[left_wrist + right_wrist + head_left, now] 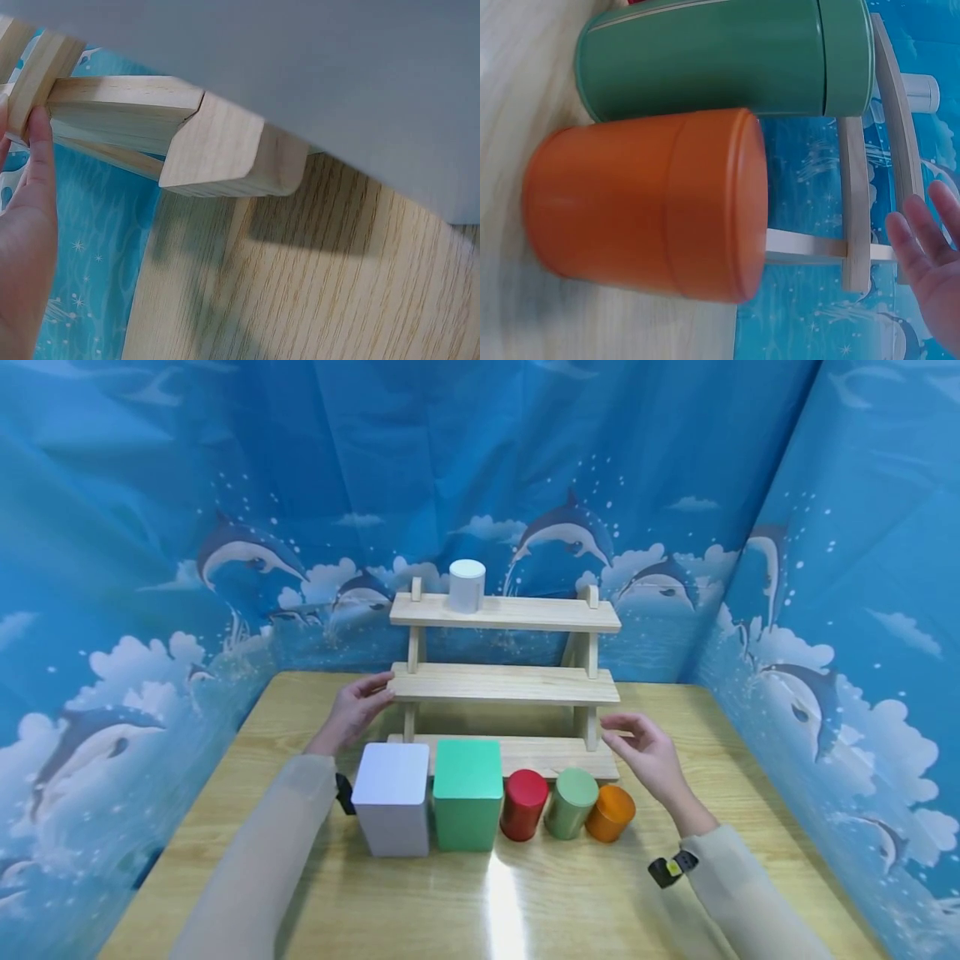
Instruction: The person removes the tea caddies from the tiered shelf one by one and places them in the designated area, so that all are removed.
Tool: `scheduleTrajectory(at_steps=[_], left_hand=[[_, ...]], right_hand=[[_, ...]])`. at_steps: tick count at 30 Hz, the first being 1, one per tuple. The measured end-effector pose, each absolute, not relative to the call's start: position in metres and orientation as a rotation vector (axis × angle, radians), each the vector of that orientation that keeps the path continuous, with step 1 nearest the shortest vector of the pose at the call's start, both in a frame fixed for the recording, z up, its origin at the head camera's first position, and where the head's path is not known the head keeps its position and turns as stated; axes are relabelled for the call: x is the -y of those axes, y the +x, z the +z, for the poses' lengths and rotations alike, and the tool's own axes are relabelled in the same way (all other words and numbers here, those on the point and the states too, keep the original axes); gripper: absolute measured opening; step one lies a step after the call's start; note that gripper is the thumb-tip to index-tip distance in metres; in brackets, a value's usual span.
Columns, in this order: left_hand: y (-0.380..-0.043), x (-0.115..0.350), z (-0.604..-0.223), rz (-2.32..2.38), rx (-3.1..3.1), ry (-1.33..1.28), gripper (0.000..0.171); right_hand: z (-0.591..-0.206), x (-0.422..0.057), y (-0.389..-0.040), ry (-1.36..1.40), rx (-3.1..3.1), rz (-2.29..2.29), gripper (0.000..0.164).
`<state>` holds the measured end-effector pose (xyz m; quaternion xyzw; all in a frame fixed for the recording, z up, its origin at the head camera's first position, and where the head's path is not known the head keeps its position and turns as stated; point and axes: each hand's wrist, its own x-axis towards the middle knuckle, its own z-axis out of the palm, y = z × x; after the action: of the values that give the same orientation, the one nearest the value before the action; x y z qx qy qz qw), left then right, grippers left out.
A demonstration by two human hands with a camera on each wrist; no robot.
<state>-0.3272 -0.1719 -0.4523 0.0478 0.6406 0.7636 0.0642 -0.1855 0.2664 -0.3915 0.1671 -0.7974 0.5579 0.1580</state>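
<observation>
A three-tier wooden display stand stands at the back of the table. My left hand pinches the left end of its middle shelf; the left wrist view shows thumb and fingers on the shelf board. Beside the stand's right side hovers my right hand, its fingers loosely bent with nothing in them; whether it touches the wood is unclear. A white canister sits on the top shelf. In front of the stand are a white box, a green box, a red canister, a light green canister and an orange canister.
The wooden table ends at a blue dolphin-print curtain behind and at both sides. The boxes and canisters form a row close to the bottom shelf, partly covering it. The right wrist view has the orange canister nearest.
</observation>
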Motion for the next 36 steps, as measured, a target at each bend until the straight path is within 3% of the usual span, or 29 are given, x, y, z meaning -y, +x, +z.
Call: scheduleTrajectory(at_steps=[36], left_hand=[[-0.326,0.172,-0.455,2.281,-2.006,0.182,0.046]], right_hand=[[-0.368,-0.221,-0.235,0.622,2.268,1.616,0.025]])
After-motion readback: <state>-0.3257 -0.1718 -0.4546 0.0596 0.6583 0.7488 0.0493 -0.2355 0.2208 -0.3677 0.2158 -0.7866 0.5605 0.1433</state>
